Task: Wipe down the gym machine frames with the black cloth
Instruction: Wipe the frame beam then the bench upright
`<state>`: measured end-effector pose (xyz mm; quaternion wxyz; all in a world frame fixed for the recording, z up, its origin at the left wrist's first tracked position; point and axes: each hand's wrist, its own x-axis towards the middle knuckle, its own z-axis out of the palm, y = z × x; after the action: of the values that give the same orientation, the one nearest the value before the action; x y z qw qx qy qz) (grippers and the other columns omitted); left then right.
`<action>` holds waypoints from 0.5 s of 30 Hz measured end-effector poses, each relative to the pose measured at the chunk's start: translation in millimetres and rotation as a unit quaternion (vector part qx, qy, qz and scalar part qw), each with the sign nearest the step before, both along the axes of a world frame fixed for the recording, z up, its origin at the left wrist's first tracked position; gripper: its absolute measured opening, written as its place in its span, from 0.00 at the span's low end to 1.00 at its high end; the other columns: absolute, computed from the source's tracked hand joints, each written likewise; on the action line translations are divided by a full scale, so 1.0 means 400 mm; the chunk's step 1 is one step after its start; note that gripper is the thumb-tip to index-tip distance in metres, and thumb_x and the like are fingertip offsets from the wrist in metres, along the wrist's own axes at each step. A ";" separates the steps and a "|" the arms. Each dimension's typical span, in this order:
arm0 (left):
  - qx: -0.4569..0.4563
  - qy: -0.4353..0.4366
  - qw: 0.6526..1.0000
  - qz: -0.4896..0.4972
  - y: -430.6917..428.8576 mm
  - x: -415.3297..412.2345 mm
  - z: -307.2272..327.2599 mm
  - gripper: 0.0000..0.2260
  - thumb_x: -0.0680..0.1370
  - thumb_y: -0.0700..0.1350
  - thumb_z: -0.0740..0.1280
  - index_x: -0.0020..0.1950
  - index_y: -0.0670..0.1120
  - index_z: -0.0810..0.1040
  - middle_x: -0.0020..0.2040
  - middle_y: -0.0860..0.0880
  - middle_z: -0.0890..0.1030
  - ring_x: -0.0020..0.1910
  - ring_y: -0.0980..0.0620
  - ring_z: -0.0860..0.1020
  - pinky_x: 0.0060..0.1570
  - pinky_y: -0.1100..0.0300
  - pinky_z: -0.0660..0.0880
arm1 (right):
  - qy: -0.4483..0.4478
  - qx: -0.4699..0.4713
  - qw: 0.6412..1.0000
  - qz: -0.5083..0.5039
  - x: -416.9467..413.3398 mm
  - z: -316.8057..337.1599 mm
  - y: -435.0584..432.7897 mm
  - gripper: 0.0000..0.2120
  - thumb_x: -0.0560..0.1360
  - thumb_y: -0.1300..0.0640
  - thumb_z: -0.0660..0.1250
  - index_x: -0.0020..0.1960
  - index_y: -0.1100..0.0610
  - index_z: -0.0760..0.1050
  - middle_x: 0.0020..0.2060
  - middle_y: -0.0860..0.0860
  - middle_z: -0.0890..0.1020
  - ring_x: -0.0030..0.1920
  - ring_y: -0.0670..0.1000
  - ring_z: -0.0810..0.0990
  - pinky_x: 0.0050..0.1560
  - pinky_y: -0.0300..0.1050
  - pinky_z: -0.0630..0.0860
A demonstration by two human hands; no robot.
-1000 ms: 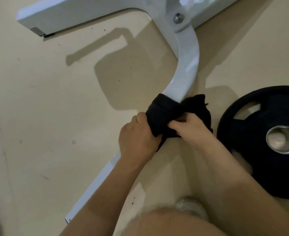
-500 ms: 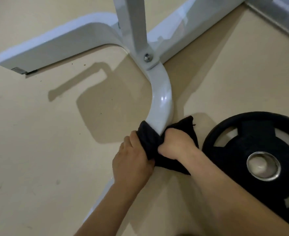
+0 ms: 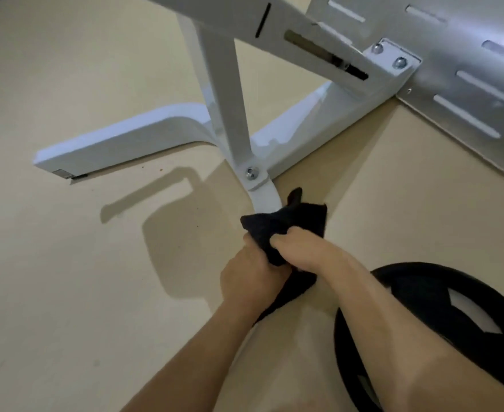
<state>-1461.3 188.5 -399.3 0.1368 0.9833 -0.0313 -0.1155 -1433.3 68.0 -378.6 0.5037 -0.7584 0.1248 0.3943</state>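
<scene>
A black cloth (image 3: 280, 226) is wrapped round the curved white leg (image 3: 265, 200) of the gym machine frame, just below a bolted joint (image 3: 251, 173). My left hand (image 3: 252, 278) grips the cloth from the left side of the leg. From the right, my right hand (image 3: 299, 248) grips it too, fingers curled into the fabric. The leg below the cloth is hidden by my hands and arms. A white upright (image 3: 227, 93) rises from the joint, and a flat white foot (image 3: 120, 144) runs out to the left.
A black weight plate (image 3: 440, 319) lies on the beige floor (image 3: 66, 278) at the lower right, close to my right forearm. A slotted silver metal panel (image 3: 467, 75) sits at the top right beside a bolted bracket (image 3: 390, 59).
Both hands have slid the cloth up along the curved leg toward the bolted joint. My view has tilted up, bringing the upright and the silver panel into sight.
</scene>
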 end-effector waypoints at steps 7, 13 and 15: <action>0.067 0.103 0.992 0.035 0.087 -0.100 0.050 0.22 0.71 0.63 0.64 0.54 0.49 0.65 0.40 0.57 0.75 0.35 0.54 0.76 0.34 0.57 0.75 | 0.114 -0.008 0.993 -0.018 -0.020 0.026 0.051 0.20 0.75 0.56 0.59 0.64 0.65 0.70 0.58 0.61 0.76 0.60 0.60 0.75 0.57 0.47 0.72; -0.077 0.016 0.997 0.006 -0.006 0.031 0.025 0.23 0.74 0.59 0.63 0.64 0.54 0.61 0.54 0.53 0.77 0.49 0.52 0.78 0.43 0.56 0.77 | -0.052 0.089 0.974 -0.202 0.110 -0.029 0.033 0.32 0.72 0.63 0.64 0.74 0.57 0.59 0.61 0.56 0.73 0.61 0.56 0.73 0.61 0.48 0.71; -0.095 -0.056 0.994 0.026 -0.049 0.062 0.024 0.25 0.76 0.55 0.62 0.71 0.49 0.62 0.63 0.48 0.72 0.60 0.48 0.74 0.54 0.54 0.76 | -0.070 0.173 0.949 -0.253 0.137 -0.032 0.032 0.28 0.75 0.62 0.63 0.73 0.53 0.63 0.57 0.52 0.76 0.58 0.52 0.74 0.59 0.44 0.70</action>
<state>-1436.6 169.1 -389.6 0.2310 0.9712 -0.0241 -0.0529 -1378.7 80.8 -391.2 0.7176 -0.6289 0.2069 0.2160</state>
